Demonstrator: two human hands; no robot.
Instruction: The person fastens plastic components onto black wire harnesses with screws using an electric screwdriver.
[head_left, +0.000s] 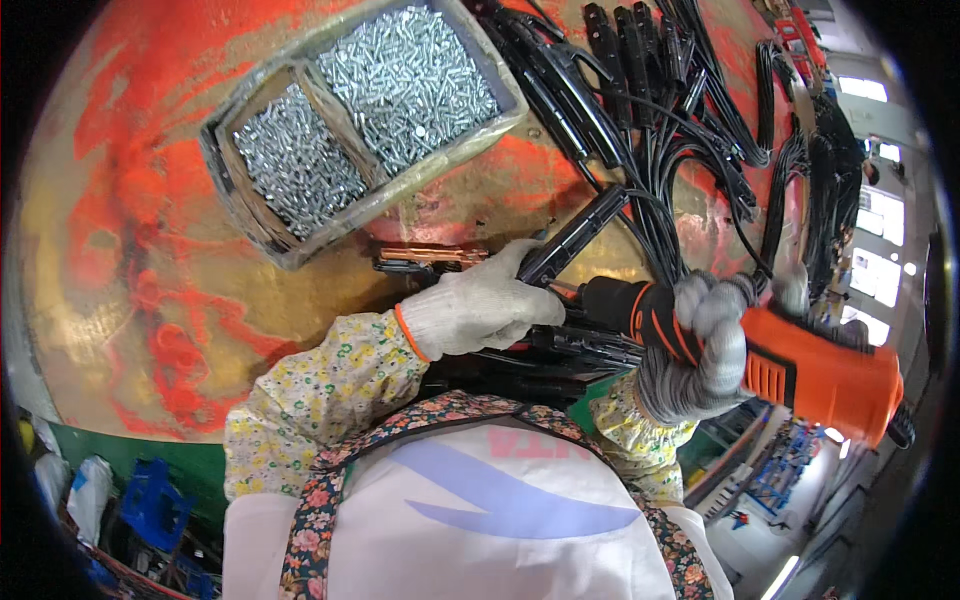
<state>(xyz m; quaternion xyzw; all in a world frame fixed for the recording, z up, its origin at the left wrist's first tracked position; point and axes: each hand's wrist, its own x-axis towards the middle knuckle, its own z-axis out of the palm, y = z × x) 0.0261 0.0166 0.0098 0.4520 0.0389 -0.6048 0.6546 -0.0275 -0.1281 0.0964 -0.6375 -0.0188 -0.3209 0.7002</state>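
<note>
My left hand (490,300), in a white knitted glove, is closed around the near end of a long black plastic housing (577,235). The housing slants up to the right, and a black cable seems to run on from its far end. In my right hand (712,345), in a grey glove, is an orange and black power screwdriver (820,375) lying nearly level. Its tip points left at the housing beside my left fingers; whether it touches is hard to tell. Copper-coloured metal strips (440,256) lie just beyond my left wrist.
A two-part bin (395,187) of small silver screws stands at the far left on the red-and-tan worn tabletop (150,270). Black housings (545,75) and bundled cables (680,190) cover the far right. More black parts (520,370) lie close to my body.
</note>
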